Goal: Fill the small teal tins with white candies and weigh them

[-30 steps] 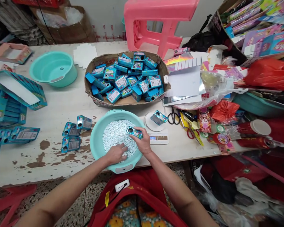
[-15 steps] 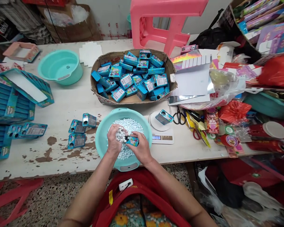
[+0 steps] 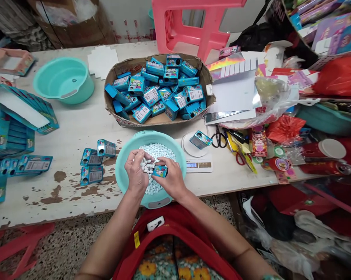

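Note:
Over a turquoise basin (image 3: 121, 159) my left hand (image 3: 137, 173) is cupped around a pile of small white candies (image 3: 148, 166). My right hand (image 3: 172, 177) grips a small blue box (image 3: 160, 171), its end close against the candies in my left palm. Loose pale candies (image 3: 164, 151) cover the basin's bottom. To the right, a blue box (image 3: 201, 140) lies on the round plate of a white scale (image 3: 206, 165). On the left stand three blue boxes (image 3: 106, 148) with dark round holes.
A cardboard tray (image 3: 128, 123) heaped with blue boxes sits behind the basin. Another turquoise basin (image 3: 76, 79) is at the back left, near stacked blue boxes (image 3: 12, 134). Black scissors (image 3: 219, 137), a yellow cutter and papers lie right. A pink stool (image 3: 160, 27) stands behind.
The view has shifted slightly. My left thumb has moved up beside the candies, and the blue box in my right hand has turned a little and sits more level.

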`<state>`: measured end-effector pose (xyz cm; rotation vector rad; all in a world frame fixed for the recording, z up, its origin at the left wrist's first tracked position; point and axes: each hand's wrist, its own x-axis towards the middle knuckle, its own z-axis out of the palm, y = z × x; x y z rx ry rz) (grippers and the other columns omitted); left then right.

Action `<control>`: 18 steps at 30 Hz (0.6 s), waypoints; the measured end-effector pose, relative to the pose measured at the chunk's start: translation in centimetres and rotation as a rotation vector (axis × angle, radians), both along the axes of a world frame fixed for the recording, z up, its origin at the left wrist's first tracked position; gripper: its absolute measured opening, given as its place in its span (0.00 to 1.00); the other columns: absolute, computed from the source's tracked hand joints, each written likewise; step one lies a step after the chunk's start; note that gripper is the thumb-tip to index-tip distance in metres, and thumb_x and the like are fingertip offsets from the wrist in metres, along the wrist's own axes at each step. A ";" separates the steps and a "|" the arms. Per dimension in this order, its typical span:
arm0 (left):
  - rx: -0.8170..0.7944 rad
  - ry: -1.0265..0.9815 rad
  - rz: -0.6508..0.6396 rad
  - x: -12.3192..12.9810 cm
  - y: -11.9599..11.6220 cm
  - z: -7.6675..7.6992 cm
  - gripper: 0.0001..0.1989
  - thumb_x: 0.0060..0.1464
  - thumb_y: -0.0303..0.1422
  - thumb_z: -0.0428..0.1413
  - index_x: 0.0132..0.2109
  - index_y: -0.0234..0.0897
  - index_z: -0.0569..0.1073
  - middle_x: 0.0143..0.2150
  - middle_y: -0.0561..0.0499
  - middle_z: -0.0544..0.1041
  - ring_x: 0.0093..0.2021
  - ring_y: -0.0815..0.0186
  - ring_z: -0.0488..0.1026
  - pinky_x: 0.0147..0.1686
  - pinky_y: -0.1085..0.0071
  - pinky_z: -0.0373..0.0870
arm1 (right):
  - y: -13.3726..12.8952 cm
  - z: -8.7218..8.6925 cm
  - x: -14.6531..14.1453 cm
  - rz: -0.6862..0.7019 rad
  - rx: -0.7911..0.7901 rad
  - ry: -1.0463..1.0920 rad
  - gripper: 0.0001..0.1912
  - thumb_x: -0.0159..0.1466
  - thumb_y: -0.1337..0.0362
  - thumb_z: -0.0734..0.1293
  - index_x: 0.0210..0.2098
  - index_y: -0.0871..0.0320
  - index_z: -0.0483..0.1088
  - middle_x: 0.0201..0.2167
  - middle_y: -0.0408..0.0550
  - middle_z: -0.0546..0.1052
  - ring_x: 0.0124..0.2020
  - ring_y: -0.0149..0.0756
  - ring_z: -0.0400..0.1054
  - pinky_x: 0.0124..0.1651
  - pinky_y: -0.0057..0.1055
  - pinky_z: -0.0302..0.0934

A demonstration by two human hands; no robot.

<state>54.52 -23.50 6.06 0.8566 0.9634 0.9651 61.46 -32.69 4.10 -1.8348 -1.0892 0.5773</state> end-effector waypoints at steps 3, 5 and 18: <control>0.069 0.027 0.005 0.2 0.0 0.5 0.08 0.51 0.35 0.56 0.32 0.37 0.65 0.24 0.57 0.69 0.25 0.70 0.71 0.29 0.73 0.68 | 0.0 0.1 0.0 -0.020 0.022 0.015 0.26 0.52 0.67 0.71 0.49 0.52 0.62 0.41 0.44 0.77 0.46 0.42 0.69 0.49 0.39 0.57; 0.085 0.037 -0.011 0.3 -0.1 0.8 0.08 0.52 0.35 0.56 0.31 0.37 0.65 0.22 0.57 0.68 0.25 0.70 0.71 0.30 0.73 0.68 | 0.0 0.2 0.1 -0.023 0.026 0.013 0.26 0.52 0.67 0.71 0.49 0.52 0.62 0.41 0.43 0.77 0.46 0.41 0.69 0.49 0.39 0.57; 0.123 0.036 -0.058 1.0 -0.8 0.9 0.10 0.53 0.38 0.56 0.31 0.37 0.65 0.23 0.57 0.67 0.20 0.74 0.64 0.20 0.77 0.61 | -0.3 0.0 0.1 -0.052 0.008 0.024 0.25 0.52 0.65 0.72 0.48 0.53 0.64 0.42 0.45 0.77 0.46 0.42 0.69 0.49 0.39 0.59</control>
